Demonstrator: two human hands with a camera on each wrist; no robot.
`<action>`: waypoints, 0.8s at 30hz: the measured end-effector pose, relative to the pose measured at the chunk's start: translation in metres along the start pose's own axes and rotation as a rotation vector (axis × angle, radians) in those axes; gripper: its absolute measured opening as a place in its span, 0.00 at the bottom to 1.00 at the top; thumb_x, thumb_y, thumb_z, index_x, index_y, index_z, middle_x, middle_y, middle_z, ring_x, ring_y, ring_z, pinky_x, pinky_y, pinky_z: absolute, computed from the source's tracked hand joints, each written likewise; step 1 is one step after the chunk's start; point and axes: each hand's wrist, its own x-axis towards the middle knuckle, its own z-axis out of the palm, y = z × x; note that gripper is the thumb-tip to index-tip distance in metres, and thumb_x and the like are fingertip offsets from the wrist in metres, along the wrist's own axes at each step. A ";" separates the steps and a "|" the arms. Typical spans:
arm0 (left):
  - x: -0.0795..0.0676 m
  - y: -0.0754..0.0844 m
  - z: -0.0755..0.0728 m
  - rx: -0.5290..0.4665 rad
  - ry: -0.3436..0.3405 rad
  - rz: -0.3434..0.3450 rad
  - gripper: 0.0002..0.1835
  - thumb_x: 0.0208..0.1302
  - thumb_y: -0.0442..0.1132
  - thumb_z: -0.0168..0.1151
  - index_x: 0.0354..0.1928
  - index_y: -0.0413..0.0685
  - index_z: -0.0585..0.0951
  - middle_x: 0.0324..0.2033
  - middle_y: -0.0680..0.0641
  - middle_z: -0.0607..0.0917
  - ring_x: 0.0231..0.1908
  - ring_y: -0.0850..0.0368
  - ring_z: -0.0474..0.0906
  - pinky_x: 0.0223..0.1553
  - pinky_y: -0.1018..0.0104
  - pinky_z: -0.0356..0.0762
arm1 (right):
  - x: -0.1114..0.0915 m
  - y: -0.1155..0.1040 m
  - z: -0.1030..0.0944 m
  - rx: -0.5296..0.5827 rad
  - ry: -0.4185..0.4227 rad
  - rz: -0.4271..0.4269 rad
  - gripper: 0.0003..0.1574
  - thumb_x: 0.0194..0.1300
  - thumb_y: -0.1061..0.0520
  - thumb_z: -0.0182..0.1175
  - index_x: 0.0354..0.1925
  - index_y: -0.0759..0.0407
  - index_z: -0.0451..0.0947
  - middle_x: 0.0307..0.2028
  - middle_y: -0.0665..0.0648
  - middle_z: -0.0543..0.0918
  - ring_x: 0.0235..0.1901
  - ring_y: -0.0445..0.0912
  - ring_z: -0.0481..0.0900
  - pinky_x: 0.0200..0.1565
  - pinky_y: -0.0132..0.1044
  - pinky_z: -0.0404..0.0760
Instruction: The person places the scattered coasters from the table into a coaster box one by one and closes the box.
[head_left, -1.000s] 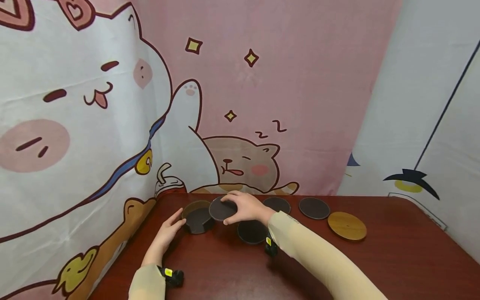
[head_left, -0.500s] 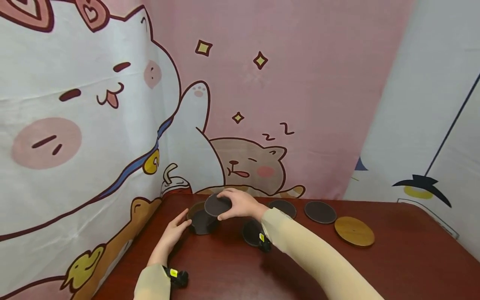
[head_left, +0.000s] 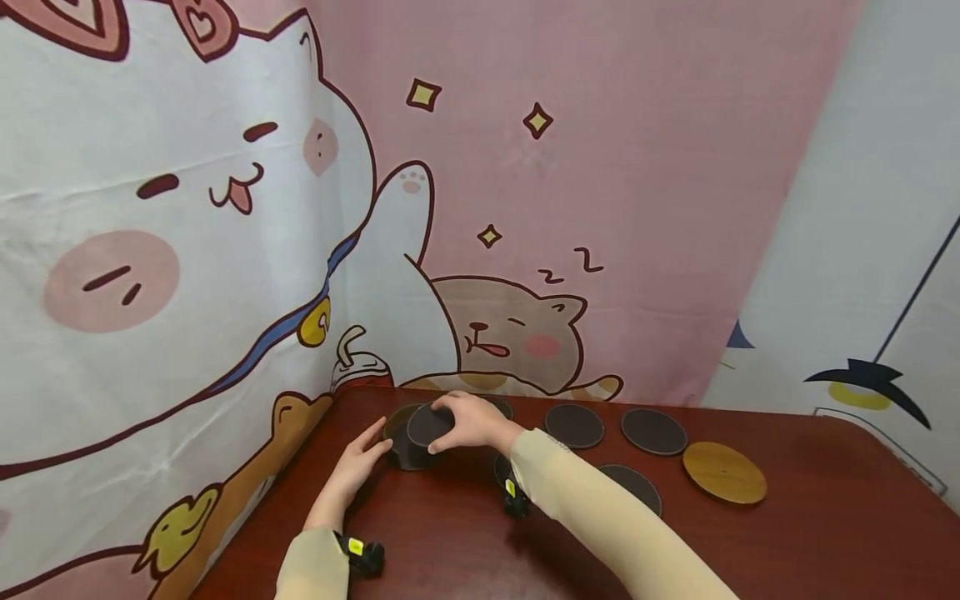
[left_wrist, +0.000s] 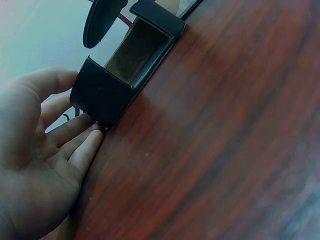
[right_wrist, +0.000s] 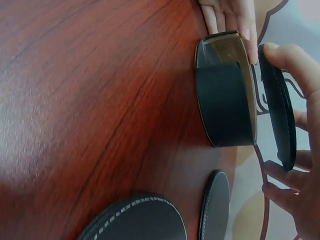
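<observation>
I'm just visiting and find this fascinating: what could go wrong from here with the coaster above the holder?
The coaster in the right hand is apart from the holder, so it might catch on the rim if lowered off-centre. The left hand seems only to touch the holder's side, so a bump could shift it. Also, the right sleeve passes over a loose coaster, and might brush it if lowered.
</observation>
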 end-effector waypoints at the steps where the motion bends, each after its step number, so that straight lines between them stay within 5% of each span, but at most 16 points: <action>1: 0.000 0.000 0.000 -0.002 0.003 -0.002 0.30 0.59 0.44 0.56 0.64 0.52 0.62 0.62 0.45 0.61 0.62 0.48 0.53 0.58 0.49 0.51 | 0.001 0.000 0.002 -0.008 0.000 -0.003 0.49 0.34 0.23 0.58 0.56 0.41 0.68 0.56 0.49 0.67 0.43 0.42 0.71 0.40 0.38 0.71; 11: 0.000 -0.001 0.003 0.000 -0.002 -0.014 0.30 0.59 0.45 0.56 0.64 0.53 0.62 0.62 0.46 0.61 0.62 0.49 0.53 0.58 0.49 0.51 | 0.008 0.000 0.018 -0.018 -0.025 0.011 0.47 0.36 0.27 0.61 0.54 0.45 0.70 0.58 0.54 0.66 0.50 0.46 0.70 0.45 0.41 0.70; 19: 0.000 -0.001 0.001 -0.014 -0.004 -0.018 0.29 0.59 0.44 0.56 0.63 0.54 0.63 0.61 0.45 0.63 0.62 0.49 0.54 0.58 0.49 0.51 | 0.012 -0.003 0.025 -0.013 -0.036 0.023 0.44 0.41 0.28 0.59 0.55 0.45 0.70 0.65 0.57 0.54 0.62 0.51 0.54 0.53 0.48 0.64; 24: -0.009 0.017 -0.002 -0.032 -0.034 -0.030 0.29 0.60 0.41 0.55 0.64 0.51 0.62 0.62 0.41 0.61 0.62 0.47 0.52 0.59 0.49 0.50 | 0.015 -0.007 0.027 -0.023 -0.048 -0.001 0.43 0.44 0.28 0.57 0.56 0.46 0.70 0.66 0.56 0.51 0.64 0.51 0.48 0.55 0.49 0.62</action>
